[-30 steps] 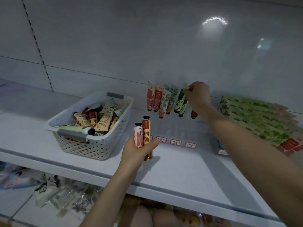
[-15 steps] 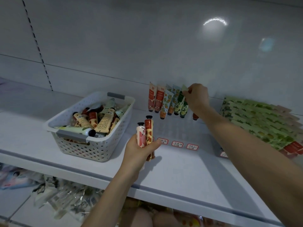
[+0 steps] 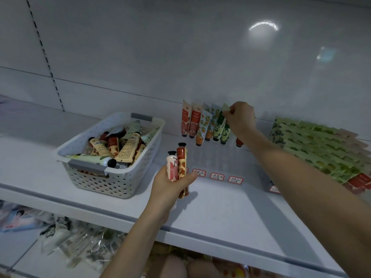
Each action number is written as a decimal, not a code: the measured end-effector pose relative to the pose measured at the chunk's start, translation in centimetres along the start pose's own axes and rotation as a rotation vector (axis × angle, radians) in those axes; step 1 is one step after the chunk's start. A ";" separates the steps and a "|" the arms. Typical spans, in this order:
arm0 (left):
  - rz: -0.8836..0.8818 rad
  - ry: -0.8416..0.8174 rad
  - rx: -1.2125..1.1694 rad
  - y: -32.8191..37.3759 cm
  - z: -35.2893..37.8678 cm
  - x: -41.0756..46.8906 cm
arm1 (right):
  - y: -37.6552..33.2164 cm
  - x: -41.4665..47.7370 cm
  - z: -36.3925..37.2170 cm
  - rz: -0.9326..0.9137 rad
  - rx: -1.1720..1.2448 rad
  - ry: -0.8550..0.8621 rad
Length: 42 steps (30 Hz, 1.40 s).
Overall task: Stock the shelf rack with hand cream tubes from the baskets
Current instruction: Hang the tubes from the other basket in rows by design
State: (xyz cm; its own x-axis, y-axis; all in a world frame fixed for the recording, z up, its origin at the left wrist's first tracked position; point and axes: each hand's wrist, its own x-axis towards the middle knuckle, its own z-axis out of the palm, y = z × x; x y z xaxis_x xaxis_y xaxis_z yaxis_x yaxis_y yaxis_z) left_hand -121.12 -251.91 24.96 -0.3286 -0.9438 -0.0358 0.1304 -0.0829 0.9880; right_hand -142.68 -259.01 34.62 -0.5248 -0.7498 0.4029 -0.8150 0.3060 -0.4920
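Held pair: the black-capped hand cream tubes point(image 3: 172, 167), one pink-and-white, one red-and-cream, have their lower ends buried in the curled grip of the left hand point(image 3: 170, 187).
Pinched tube: the right hand point(image 3: 241, 119) covers the crimped top corner of the green leaf-print hand cream tube point(image 3: 219, 127).
Behind the right grip: a red-capped tube point(image 3: 239, 141) shows only its cap; the wrist hides its body.
Price tags: the handwriting on the red-bordered white labels point(image 3: 217, 176) is too small to read; the held pair covers most of the one behind the left grip.
Right of the right grip: the green printed flat packets point(image 3: 321, 145) run off the picture's edge.
Below the left grip: the crinkly clear-wrapped packets point(image 3: 66, 237) on the lower shelf are blurred and cut by the bottom edge.
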 end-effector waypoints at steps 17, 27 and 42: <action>-0.022 0.004 0.018 0.1 0.0 -0.3 | -0.1 -1.8 -0.1 -0.071 0.004 0.035; -0.027 0.019 0.024 0.3 -0.4 -0.4 | -0.5 0.0 -0.3 0.031 -0.068 -0.100; -0.040 0.022 0.047 -0.1 -0.6 -0.2 | 0.2 0.1 0.0 0.022 -0.066 -0.087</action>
State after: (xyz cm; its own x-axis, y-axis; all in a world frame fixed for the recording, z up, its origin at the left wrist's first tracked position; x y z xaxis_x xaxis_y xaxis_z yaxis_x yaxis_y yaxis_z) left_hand -120.51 -251.94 24.82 -0.3121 -0.9468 -0.0783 0.0730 -0.1061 0.9917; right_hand -142.85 -259.06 34.56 -0.5220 -0.7894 0.3230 -0.8195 0.3591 -0.4467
